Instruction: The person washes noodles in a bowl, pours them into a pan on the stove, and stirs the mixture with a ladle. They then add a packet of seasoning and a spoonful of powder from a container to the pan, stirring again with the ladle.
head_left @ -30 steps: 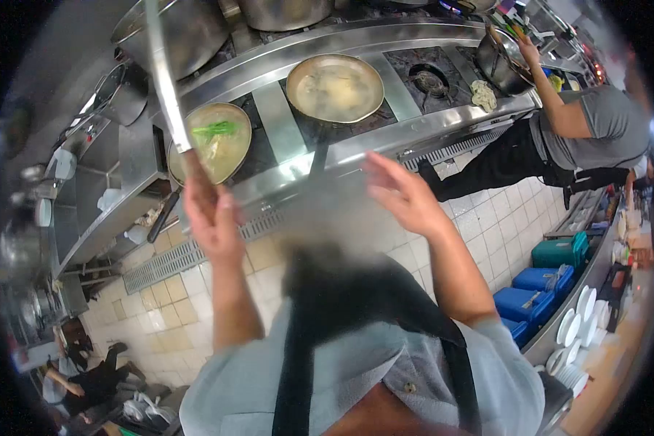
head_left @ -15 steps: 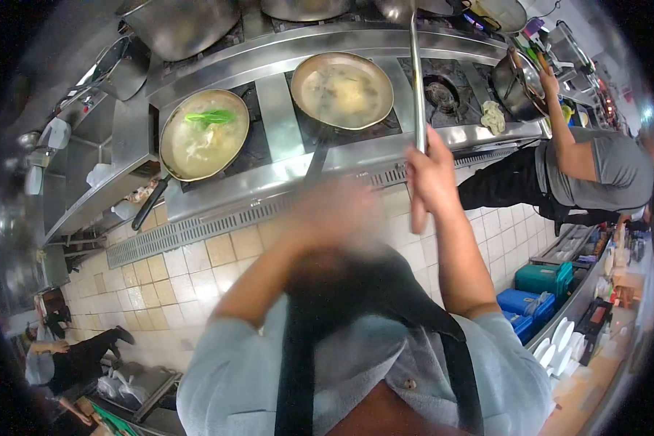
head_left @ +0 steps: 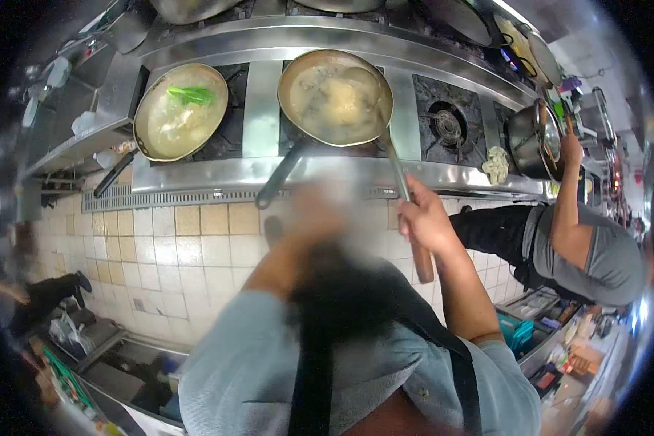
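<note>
My right hand (head_left: 425, 218) is wrapped round the long handle of a ladle (head_left: 397, 167), whose brown end sticks out below my fist. The ladle's bowl rests in cloudy liquid inside the middle frying pan (head_left: 295, 120), beside a pale yellowish lump (head_left: 349, 102). My left hand (head_left: 316, 214) is a smeared blur below that pan's handle (head_left: 280, 174); its fingers cannot be made out. To the left, a second frying pan (head_left: 139, 123) holds pale liquid, whitish bits and bright green leaves (head_left: 191, 94).
Right of the pans is a bare burner (head_left: 447, 123), then a crumpled cloth (head_left: 495, 166) on the stove edge and a large pot (head_left: 523, 142). A co-worker in grey (head_left: 588, 247) reaches into that pot. More pots stand along the back.
The ladle has come down from upright above the stove, its bowl now in the middle pan. My right hand has lowered. The view has shifted, and the left hand stays blurred.
</note>
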{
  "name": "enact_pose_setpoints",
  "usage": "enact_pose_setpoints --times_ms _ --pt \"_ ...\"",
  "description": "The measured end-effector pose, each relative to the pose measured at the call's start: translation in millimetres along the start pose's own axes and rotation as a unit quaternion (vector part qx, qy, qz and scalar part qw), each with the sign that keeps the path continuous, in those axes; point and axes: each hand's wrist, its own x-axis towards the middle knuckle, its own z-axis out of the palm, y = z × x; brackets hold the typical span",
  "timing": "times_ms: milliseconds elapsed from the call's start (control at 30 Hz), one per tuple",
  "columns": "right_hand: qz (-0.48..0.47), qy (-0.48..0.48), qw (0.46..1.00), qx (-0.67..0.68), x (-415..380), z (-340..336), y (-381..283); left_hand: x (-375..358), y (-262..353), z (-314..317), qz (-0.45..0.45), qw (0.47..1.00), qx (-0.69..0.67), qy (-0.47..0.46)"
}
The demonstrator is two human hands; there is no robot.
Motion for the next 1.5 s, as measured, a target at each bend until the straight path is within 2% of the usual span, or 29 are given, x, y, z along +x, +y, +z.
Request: enact_pose_setpoints --times_ms 33,67,100,133,167,233,300,367,433,467,533,567,633,667,733,867,900,967,1000,1033,1067,1100,1133,1167,1233,1300,1367,1433,1500 --pt "0.003 -0.007 1.0 -0.004 1 -4 -5 12 -15 7 -0.005 0.998 -0.064 -0.008" --pt "0.022 -0.053 0.992 0.116 3 -9 -6 15 -26 15 -0.011 0.998 -0.069 -0.003" --pt "0.043 -0.095 0.966 0.235 6 -15 -8 16 -38 23 0.119 0.991 0.007 0.068" --pt "0.06 -0.117 0.947 0.293 8 -22 -9 17 -45 30 0.246 0.956 0.084 0.137" --pt "0.064 -0.121 0.947 0.29 13 -31 -8 5 -32 34 0.242 0.956 0.082 0.142" --pt "0.086 -0.223 0.873 0.424 20 -47 -5 -21 -2 35 0.302 0.943 0.08 0.112" --pt "0.084 -0.206 0.895 0.387 9 -50 -14 -32 7 31 0.316 0.94 0.095 0.084" --pt "0.016 -0.157 0.956 0.247 -1 -50 -19 -32 7 30 0.334 0.934 0.111 0.054" --pt "0.007 -0.149 0.961 0.233 -6 -56 -16 -31 5 30 0.293 0.953 0.065 0.049" --pt "-0.021 -0.125 0.977 0.173 -10 -58 -17 -32 5 30 0.293 0.953 0.065 0.05" --pt "-0.058 -0.084 0.991 0.088 -16 -60 -20 -34 4 31 0.312 0.949 0.009 0.048" --pt "-0.059 -0.084 0.991 0.088 -16 -60 -18 -31 2 30 0.313 0.949 0.01 0.048" --pt "-0.071 -0.018 0.997 0.04 -12 -60 -10 -22 -8 28 0.358 0.931 0.036 0.059" --pt "-0.073 -0.017 0.996 0.04 -9 -57 -7 -14 -16 29 0.359 0.931 0.037 0.059" --pt "-0.096 0.019 0.995 0.006 1 -52 0 -2 -30 31 0.265 0.955 -0.122 0.057" --pt "-0.11 0.039 0.992 -0.041 28 -31 16 11 -42 22 0.246 0.965 -0.095 -0.002" --pt "-0.109 0.038 0.992 -0.042 31 -25 16 15 -45 21 0.212 0.973 -0.087 -0.015" --pt "-0.034 -0.035 0.998 0.05 32 -14 14 12 -49 14 0.178 0.981 -0.076 -0.027" --pt "-0.02 -0.077 0.991 0.11 28 -9 8 8 -51 9 0.224 0.974 -0.029 -0.026" --pt "-0.022 -0.079 0.99 0.112 27 -7 7 2 -53 4 0.27 0.962 0.019 -0.025" --pt "0.018 -0.126 0.962 0.243 27 -10 6 -13 -42 -5 0.271 0.962 0.022 -0.024" --pt "0.058 -0.171 0.912 0.369 26 -13 7 -30 -31 -18 0.222 0.974 0.035 -0.019" --pt "0.059 -0.221 0.874 0.429 29 -16 12 -46 -22 -32 0.174 0.983 0.048 -0.014" --pt "0.055 -0.222 0.873 0.432 24 -14 11 -53 -31 -51 0.176 0.983 0.053 -0.014" --pt "0.037 -0.222 0.851 0.475 13 -8 10 -68 -54 -106 0.071 0.993 -0.094 -0.007" --pt "0.023 -0.213 0.856 0.47 0 -3 6 -82 -70 -142 -0.034 0.971 -0.236 -0.002" --pt "-0.011 -0.129 0.921 0.368 -13 1 0 -162 -8 -149 -0.016 0.945 -0.327 0.029" --pt "-0.035 -0.094 0.94 0.326 -20 8 -3 -108 -131 -215 0.028 0.984 -0.137 0.11" --pt "-0.076 -0.013 0.982 0.175 -27 15 -9 -110 -177 -253 0.081 0.986 -0.083 0.117"
